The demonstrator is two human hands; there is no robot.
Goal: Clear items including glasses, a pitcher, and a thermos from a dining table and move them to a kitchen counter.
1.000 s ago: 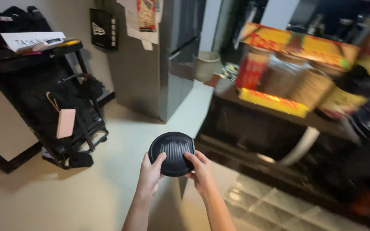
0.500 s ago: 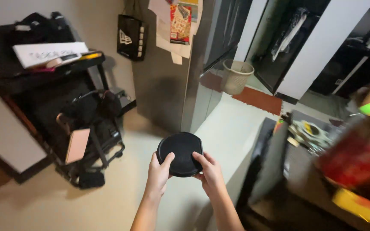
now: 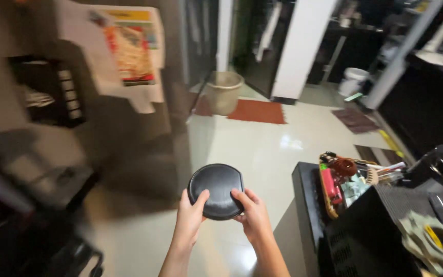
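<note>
— Below the lens, what do the hands carry?

— Left hand (image 3: 190, 215) and right hand (image 3: 253, 215) share a round black lid (image 3: 216, 191), each grip closed on its lower rim, thumbs on top. It hangs in the air over the pale floor (image 3: 262, 154).

— Can you see its underside?

— No, it faces away, and the fingers behind it are hidden.

— And the left side?

— Smeared by motion: a grey fridge (image 3: 144, 128) with a paper poster (image 3: 129, 51), dark shapes I cannot make out.

— Right?

— A black counter (image 3: 308, 195), cut off by the edge, bears a cluttered basket (image 3: 342, 179). Beyond stands a wastebasket (image 3: 223, 92) beside a red mat (image 3: 257, 111).
</note>
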